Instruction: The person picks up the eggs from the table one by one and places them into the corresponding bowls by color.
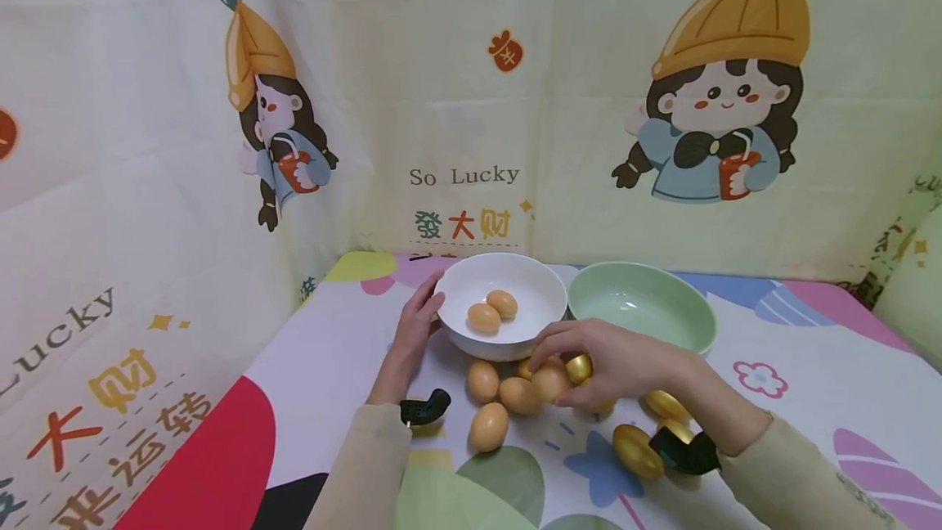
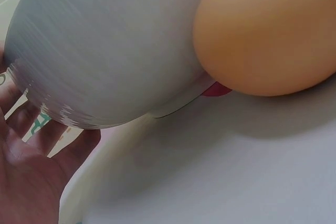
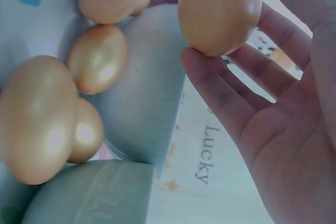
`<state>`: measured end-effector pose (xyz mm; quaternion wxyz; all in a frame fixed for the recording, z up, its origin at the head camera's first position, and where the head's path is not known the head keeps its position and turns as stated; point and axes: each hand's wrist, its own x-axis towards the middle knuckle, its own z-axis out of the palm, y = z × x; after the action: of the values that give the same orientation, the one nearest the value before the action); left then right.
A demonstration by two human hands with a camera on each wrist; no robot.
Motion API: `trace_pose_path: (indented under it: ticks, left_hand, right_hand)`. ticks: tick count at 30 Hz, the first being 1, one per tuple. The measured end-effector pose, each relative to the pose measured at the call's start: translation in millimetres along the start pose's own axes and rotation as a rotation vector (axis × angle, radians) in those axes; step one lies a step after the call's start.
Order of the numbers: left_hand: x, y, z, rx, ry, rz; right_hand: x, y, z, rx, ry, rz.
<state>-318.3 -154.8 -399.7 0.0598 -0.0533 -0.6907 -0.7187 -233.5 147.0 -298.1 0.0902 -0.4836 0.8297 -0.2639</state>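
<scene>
A white bowl (image 1: 459, 334) holds two brown eggs (image 1: 483, 317). My left hand (image 1: 414, 325) holds the bowl's left side, with its fingers bent along the outer wall (image 2: 79, 51). In front of the bowl, my right hand (image 1: 611, 358) grips a brown egg (image 1: 550, 380) between thumb and fingers. The right wrist view shows this egg (image 3: 220, 14) at the fingertips, above the other eggs. Several more brown eggs lie on the table close by, one (image 1: 489, 428) nearest me and another (image 1: 483, 381) by the bowl's base.
Right of the white bowl stands a green bowl (image 1: 640, 301). Several gold eggs (image 1: 637, 451) lie under and around my right forearm, with one (image 1: 579, 368) behind the right hand. A patterned cloth (image 1: 309, 399) covers the table, and a printed curtain (image 1: 456, 105) hangs behind it.
</scene>
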Motion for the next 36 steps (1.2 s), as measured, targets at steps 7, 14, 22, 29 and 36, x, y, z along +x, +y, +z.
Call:
trace_pose_path:
  ticks: [7, 14, 22, 29, 36]
  left_hand:
    - [-0.4, -1.0, 0.8, -0.041, -0.015, 0.017]
    - [-0.6, 0.3, -0.5, -0.043, -0.022, 0.002]
    - [-7.1, 16.3, 0.5, -0.029, -0.05, -0.013]
    - [1.0, 0.7, -1.2, -0.032, -0.028, 0.01]
    - [0.3, 0.6, -0.5, -0.034, -0.02, 0.023]
  right_hand:
    - [10.5, 5, -10, -0.017, 0.053, -0.018]
    - [29.3, 14, -20, 0.048, 0.076, -0.02]
    - [52.2, 30, -28, 0.073, 0.135, -0.076]
    - [62.5, 45, -25, 0.082, 0.155, 0.009]
    - [75.7, 62, -21, 0.072, 0.115, 0.072]
